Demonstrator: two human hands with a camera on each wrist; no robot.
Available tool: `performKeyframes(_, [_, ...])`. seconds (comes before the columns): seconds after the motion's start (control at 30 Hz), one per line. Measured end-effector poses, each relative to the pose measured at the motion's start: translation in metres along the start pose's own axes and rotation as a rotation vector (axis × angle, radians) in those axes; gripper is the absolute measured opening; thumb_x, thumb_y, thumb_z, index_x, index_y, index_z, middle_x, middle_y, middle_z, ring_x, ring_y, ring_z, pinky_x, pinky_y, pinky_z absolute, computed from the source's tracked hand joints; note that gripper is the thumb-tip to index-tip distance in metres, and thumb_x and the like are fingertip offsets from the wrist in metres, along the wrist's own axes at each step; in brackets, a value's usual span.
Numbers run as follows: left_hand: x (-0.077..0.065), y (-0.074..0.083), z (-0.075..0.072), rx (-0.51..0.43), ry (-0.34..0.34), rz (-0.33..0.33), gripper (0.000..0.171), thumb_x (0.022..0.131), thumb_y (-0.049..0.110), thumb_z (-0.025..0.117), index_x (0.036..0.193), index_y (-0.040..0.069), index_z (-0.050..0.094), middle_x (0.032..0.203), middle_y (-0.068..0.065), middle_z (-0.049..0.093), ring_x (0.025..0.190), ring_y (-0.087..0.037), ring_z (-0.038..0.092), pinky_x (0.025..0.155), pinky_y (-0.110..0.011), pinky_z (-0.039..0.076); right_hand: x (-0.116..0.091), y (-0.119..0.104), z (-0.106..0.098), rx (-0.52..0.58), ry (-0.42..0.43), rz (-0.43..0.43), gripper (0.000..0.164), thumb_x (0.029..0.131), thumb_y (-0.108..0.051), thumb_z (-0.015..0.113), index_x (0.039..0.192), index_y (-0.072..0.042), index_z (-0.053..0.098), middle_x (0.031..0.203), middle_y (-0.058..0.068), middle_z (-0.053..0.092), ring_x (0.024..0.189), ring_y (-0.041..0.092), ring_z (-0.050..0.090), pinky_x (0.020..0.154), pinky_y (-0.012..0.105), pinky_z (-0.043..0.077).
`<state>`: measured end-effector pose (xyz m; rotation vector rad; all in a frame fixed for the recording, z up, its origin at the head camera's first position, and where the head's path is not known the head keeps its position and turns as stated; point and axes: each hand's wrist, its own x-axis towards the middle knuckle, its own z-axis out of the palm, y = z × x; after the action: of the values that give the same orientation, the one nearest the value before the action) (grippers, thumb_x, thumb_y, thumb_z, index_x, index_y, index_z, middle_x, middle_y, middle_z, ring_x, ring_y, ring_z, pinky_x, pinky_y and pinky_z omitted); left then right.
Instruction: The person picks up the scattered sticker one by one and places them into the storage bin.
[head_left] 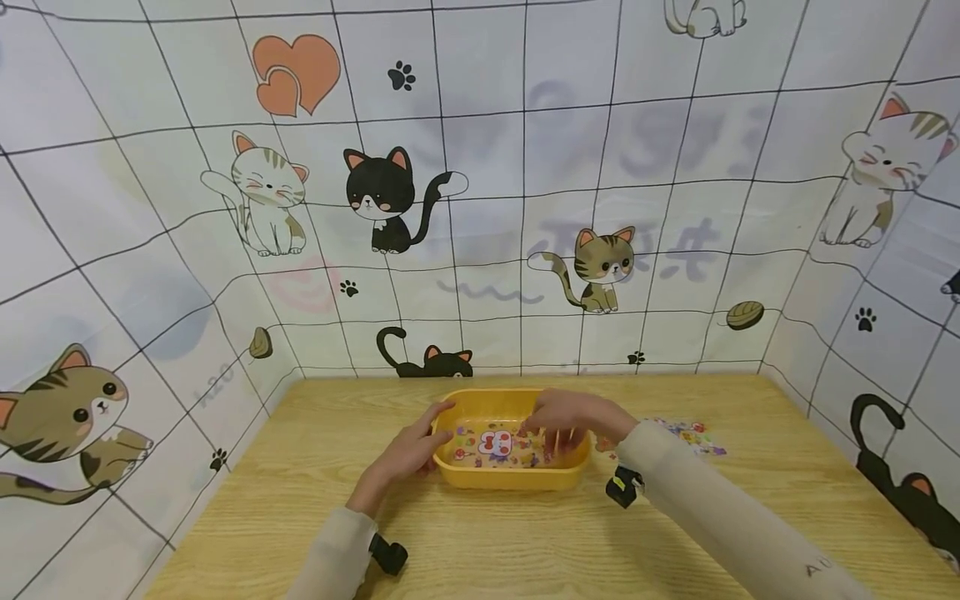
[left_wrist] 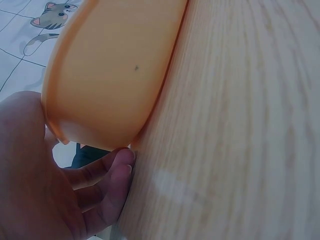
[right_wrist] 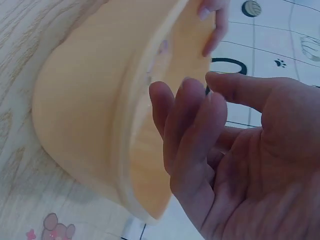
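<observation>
A yellow plastic basin [head_left: 510, 478] with rounded corners stands on the wooden table. Its floor carries a colourful printed sticker sheet [head_left: 495, 444] with a white-and-red rabbit figure. My left hand [head_left: 408, 448] grips the basin's left end, thumb over the rim; in the left wrist view its fingers [left_wrist: 107, 187] bend beneath the outer wall. Over the right part of the basin is my right hand [head_left: 576, 412], its fingers reaching down inside. Seen from the right wrist, those fingers [right_wrist: 192, 125] are loosely bent beside the rim, with nothing visible between them and the thumb.
More colourful stickers [head_left: 693, 437] lie flat on the table right of the basin, partly behind the right forearm. A cat-patterned cloth [head_left: 487, 208] encloses the table [head_left: 510, 550] at the back and sides. Both wrists wear small black cameras.
</observation>
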<state>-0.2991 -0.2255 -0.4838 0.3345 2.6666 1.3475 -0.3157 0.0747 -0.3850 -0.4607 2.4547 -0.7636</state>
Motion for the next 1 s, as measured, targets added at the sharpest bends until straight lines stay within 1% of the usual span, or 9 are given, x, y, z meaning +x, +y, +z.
performKeyframes(0.03, [0.0,0.0,0.0,-0.005,0.001,0.0,0.055,0.105,0.035,0.053,0.158,0.038,0.037,0.086,-0.009,0.056,0.051,-0.015,0.052,0.048,-0.026,0.046,-0.002,0.0,-0.003,0.008,0.006,-0.018,0.032,0.102,-0.036,0.061,0.105,-0.005,0.072,0.086,0.02,0.077,0.053,0.015,0.062,0.051,0.027,0.054])
performKeyframes(0.07, [0.0,0.0,0.0,-0.009,0.002,-0.003,0.055,0.105,0.035,0.053,0.158,0.038,0.037,0.087,-0.009,0.056,0.052,-0.016,0.051,0.048,-0.026,0.046,-0.004,0.001,-0.006,0.02,0.009,-0.036,0.036,0.102,-0.035,0.061,0.117,-0.005,0.072,0.087,0.02,0.077,0.054,0.016,0.064,0.052,0.028,0.054])
performKeyframes(0.13, [0.001,0.001,-0.001,-0.014,0.005,-0.007,0.055,0.105,0.035,0.053,0.158,0.038,0.037,0.087,-0.009,0.056,0.052,-0.016,0.051,0.049,-0.027,0.046,-0.01,0.002,-0.012,0.037,0.003,-0.064,0.039,0.103,-0.035,0.06,0.128,-0.006,0.069,0.089,0.02,0.077,0.055,0.016,0.066,0.052,0.029,0.055])
performKeyframes(0.2, [0.001,0.0,-0.001,-0.016,0.01,-0.006,0.055,0.105,0.034,0.053,0.158,0.038,0.037,0.087,-0.01,0.057,0.052,-0.016,0.052,0.049,-0.027,0.046,-0.015,0.003,-0.017,0.055,-0.006,-0.087,0.04,0.104,-0.036,0.059,0.132,-0.008,0.067,0.091,0.019,0.077,0.055,0.017,0.066,0.052,0.029,0.055])
performKeyframes(0.47, [0.0,0.001,-0.001,-0.007,0.008,0.005,0.055,0.106,0.033,0.053,0.159,0.036,0.036,0.088,-0.01,0.058,0.053,-0.017,0.052,0.05,-0.028,0.047,-0.046,0.025,-0.023,0.185,0.015,-0.164,0.035,0.105,-0.031,0.059,0.127,-0.006,0.066,0.088,0.02,0.073,0.054,0.02,0.066,0.047,0.027,0.049])
performKeyframes(0.63, [-0.002,0.001,0.001,-0.009,0.012,0.0,0.055,0.106,0.033,0.053,0.159,0.035,0.037,0.089,-0.01,0.057,0.054,-0.017,0.053,0.051,-0.029,0.048,-0.057,0.052,-0.025,0.248,0.05,-0.238,0.037,0.106,-0.031,0.057,0.126,-0.001,0.064,0.086,0.017,0.072,0.057,0.024,0.067,0.052,0.035,0.056])
performKeyframes(0.73, [-0.002,0.0,0.001,-0.008,0.009,-0.004,0.055,0.106,0.033,0.053,0.158,0.035,0.037,0.088,-0.01,0.057,0.053,-0.017,0.053,0.05,-0.029,0.048,-0.065,0.068,-0.029,0.282,0.071,-0.26,0.04,0.107,-0.032,0.055,0.128,0.001,0.063,0.087,0.016,0.072,0.059,0.027,0.068,0.053,0.036,0.057])
performKeyframes(0.8, [-0.002,0.0,0.001,-0.011,0.003,-0.006,0.055,0.106,0.034,0.053,0.158,0.036,0.037,0.088,-0.01,0.057,0.054,-0.017,0.053,0.051,-0.029,0.048,-0.072,0.079,-0.033,0.307,0.085,-0.256,0.042,0.108,-0.034,0.054,0.129,0.002,0.062,0.089,0.017,0.072,0.061,0.027,0.068,0.053,0.035,0.057])
performKeyframes(1.0, [0.0,0.0,0.001,-0.001,0.006,-0.006,0.055,0.106,0.035,0.052,0.158,0.038,0.036,0.085,-0.009,0.058,0.053,-0.016,0.052,0.05,-0.028,0.047,-0.091,0.102,-0.044,0.358,0.099,-0.233,0.049,0.11,-0.038,0.048,0.136,0.002,0.057,0.098,0.02,0.07,0.066,0.019,0.065,0.056,0.034,0.057])
